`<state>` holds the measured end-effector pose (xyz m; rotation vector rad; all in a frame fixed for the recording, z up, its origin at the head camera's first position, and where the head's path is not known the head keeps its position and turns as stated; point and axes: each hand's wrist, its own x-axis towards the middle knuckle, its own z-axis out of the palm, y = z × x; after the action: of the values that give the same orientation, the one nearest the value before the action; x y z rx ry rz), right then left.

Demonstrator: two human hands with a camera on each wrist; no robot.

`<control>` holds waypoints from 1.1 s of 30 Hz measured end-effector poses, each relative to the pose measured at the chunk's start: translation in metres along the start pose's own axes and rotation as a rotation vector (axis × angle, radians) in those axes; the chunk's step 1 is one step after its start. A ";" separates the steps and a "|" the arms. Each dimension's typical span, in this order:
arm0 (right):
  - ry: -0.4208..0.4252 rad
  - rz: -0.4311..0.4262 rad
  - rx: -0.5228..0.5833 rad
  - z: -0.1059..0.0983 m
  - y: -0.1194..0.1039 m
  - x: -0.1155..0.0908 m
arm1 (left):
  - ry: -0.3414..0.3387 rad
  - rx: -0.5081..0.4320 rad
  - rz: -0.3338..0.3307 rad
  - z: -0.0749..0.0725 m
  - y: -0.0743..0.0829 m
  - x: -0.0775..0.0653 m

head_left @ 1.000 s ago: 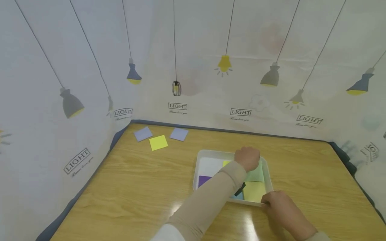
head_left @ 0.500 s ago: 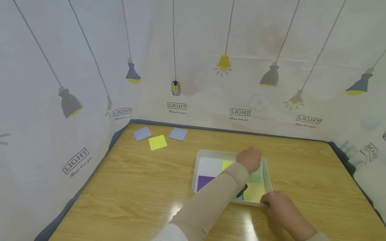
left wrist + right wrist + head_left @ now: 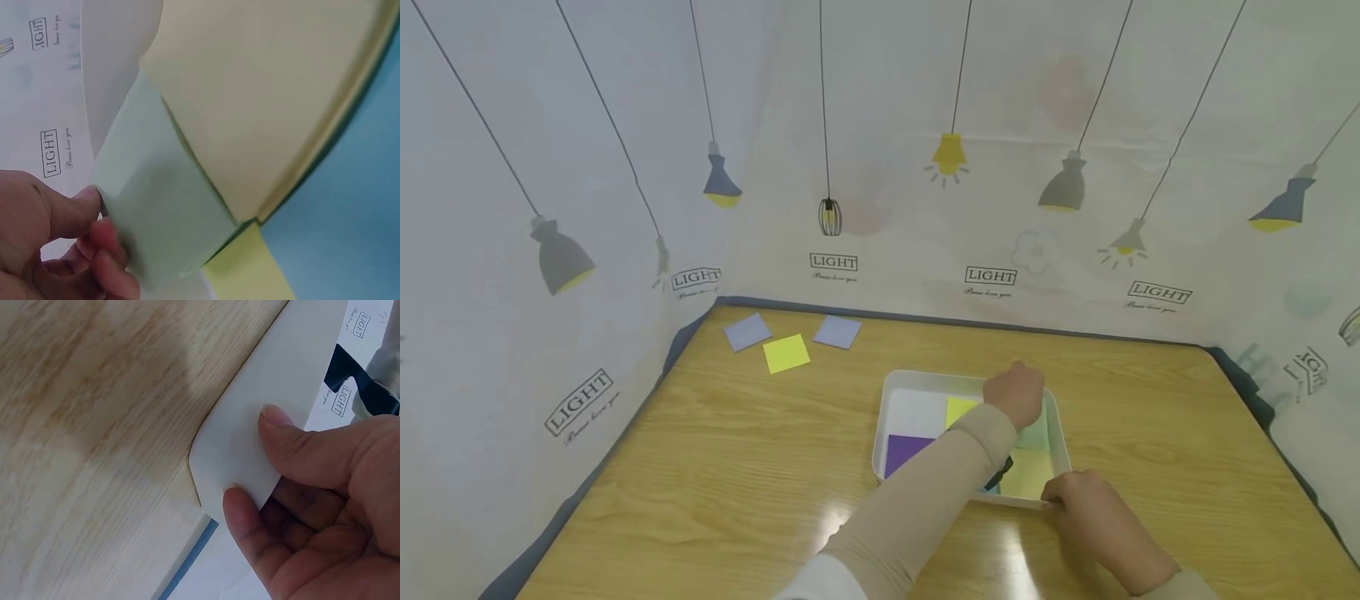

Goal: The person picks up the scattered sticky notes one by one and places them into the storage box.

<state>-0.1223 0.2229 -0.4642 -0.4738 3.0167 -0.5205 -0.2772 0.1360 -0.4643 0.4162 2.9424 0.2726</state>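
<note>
A shallow white tray (image 3: 917,382) stands on the table with sticky note pads in it. My left hand (image 3: 1017,396) reaches over its far right corner. In the left wrist view its thumb and fingers pinch the edge of a pale green sticky note pad (image 3: 156,181). Beside that pad lie a pale yellow pad (image 3: 262,94), a blue pad (image 3: 337,194) and a bright yellow pad (image 3: 250,269). A purple pad (image 3: 906,452) is at the tray's left, partly hidden by my left sleeve. My right hand (image 3: 1093,508) grips the tray's near right corner, thumb against its outer wall (image 3: 231,450).
Two lavender sticky note pads (image 3: 748,332) and a bright yellow one (image 3: 787,354) lie at the back left of the wooden table (image 3: 737,467). A pale cloth backdrop (image 3: 895,250) printed with lamps rises along the table's back and sides.
Both hands keep their holds on the green pad and the tray corner. The head view has shifted slightly, so everything sits a little further left.
</note>
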 end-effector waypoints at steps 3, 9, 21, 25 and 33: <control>0.008 -0.003 -0.002 0.000 -0.001 -0.001 | -0.008 -0.030 -0.012 0.001 0.000 0.000; 0.030 -0.036 -0.016 0.001 0.001 -0.001 | -0.008 -0.049 0.017 0.006 -0.002 0.002; 0.028 -0.047 0.000 0.001 0.001 -0.002 | -0.061 -0.138 0.101 0.003 -0.009 -0.008; 0.030 -0.051 0.000 0.001 0.001 -0.001 | -0.076 -0.172 0.102 -0.002 -0.011 -0.014; 0.023 -0.023 0.002 -0.001 0.000 -0.001 | -0.095 -0.184 0.125 -0.012 -0.014 -0.021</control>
<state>-0.1211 0.2233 -0.4629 -0.5059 3.0352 -0.5342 -0.2626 0.1149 -0.4526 0.5694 2.7723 0.5193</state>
